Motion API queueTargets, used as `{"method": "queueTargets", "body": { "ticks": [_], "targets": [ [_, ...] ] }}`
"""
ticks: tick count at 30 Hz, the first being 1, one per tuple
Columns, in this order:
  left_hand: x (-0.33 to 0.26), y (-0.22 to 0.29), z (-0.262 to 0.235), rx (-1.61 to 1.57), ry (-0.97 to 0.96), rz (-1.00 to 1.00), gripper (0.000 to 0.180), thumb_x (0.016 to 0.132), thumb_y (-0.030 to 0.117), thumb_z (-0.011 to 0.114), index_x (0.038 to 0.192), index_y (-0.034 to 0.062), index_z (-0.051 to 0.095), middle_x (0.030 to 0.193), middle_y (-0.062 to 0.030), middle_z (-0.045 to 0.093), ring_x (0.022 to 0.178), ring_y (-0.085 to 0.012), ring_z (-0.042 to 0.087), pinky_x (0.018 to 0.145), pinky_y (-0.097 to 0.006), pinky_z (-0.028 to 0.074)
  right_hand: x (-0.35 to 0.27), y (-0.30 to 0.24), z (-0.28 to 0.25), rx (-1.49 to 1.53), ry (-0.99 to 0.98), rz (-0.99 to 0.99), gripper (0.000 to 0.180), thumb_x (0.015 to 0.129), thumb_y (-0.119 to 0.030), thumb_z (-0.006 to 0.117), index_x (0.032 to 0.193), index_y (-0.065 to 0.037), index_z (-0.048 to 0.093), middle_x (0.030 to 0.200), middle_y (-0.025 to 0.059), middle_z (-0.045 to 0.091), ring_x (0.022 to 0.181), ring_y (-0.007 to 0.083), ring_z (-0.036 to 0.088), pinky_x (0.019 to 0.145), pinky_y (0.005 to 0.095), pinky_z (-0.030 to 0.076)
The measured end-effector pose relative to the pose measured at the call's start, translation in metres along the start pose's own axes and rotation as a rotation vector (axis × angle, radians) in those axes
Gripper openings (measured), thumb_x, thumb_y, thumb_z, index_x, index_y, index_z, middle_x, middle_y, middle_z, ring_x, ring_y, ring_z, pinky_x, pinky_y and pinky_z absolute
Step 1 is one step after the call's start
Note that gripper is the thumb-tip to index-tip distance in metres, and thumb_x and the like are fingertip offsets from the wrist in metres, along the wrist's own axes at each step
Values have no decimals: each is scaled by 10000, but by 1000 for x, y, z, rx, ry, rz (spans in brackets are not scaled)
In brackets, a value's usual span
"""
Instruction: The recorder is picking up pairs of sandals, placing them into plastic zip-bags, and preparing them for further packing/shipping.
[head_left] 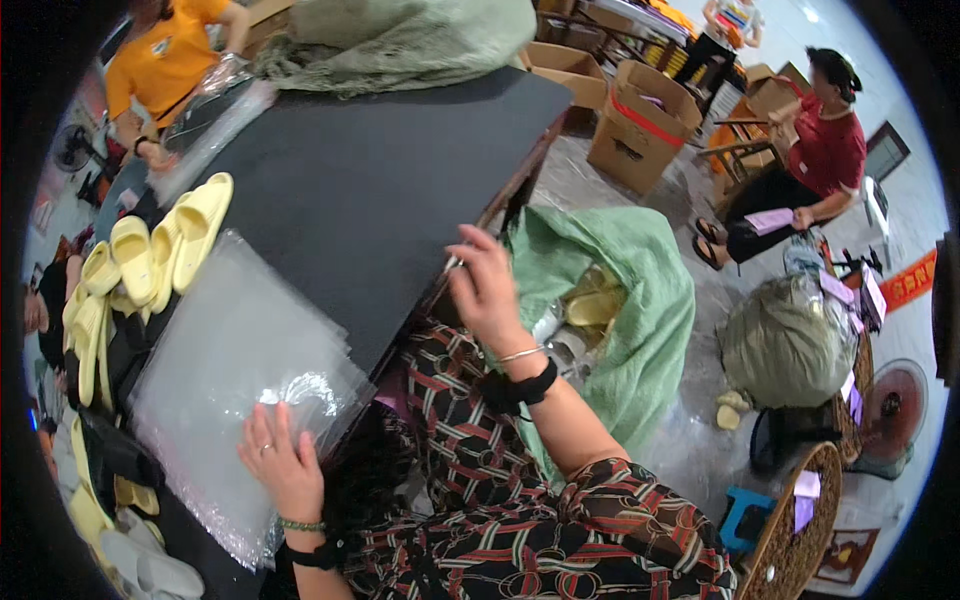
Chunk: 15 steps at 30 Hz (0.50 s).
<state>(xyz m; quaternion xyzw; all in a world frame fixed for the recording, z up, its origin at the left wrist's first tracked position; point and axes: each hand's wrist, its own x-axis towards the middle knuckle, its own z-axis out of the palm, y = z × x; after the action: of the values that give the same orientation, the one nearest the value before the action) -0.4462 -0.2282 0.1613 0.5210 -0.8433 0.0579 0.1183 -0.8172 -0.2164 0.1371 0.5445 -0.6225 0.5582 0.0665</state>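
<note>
Plastic bags [235, 340] beneath the flat, spread left hand [284, 462]; half-curled, apparently empty right hand [490, 295] apart

The left hand [283, 455] lies palm down with fingers spread and pointing forward, its left forearm [318, 582] entering from the lower edge, while the right hand [487, 285] is raised farther forward, fingers parted and slightly bent, the bare right forearm [575, 425] slanting forward and leftward.
</note>
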Motion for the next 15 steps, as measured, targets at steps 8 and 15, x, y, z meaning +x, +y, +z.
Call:
{"method": "queueTargets", "body": {
  "ticks": [8,15],
  "targets": [
    [3,3,-1,70,-30,79,491,1007,250,437,1463,68,450,1533,-189,380,1398,-387,345,1148,-500,232,-205,262,-100,-503,-183,964,459,813,-243,718,1193,-16,596,1155,260,639,1025,421,625,932,461,476],
    [3,-4,7,56,-50,95,506,999,272,425,1452,46,457,1537,-198,371,1392,-406,345,1143,-539,219,-275,328,-47,-530,-255,1238,1013,669,-341,855,1455,2,316,1161,263,638,1158,385,594,1012,421,458]
  ]
}}
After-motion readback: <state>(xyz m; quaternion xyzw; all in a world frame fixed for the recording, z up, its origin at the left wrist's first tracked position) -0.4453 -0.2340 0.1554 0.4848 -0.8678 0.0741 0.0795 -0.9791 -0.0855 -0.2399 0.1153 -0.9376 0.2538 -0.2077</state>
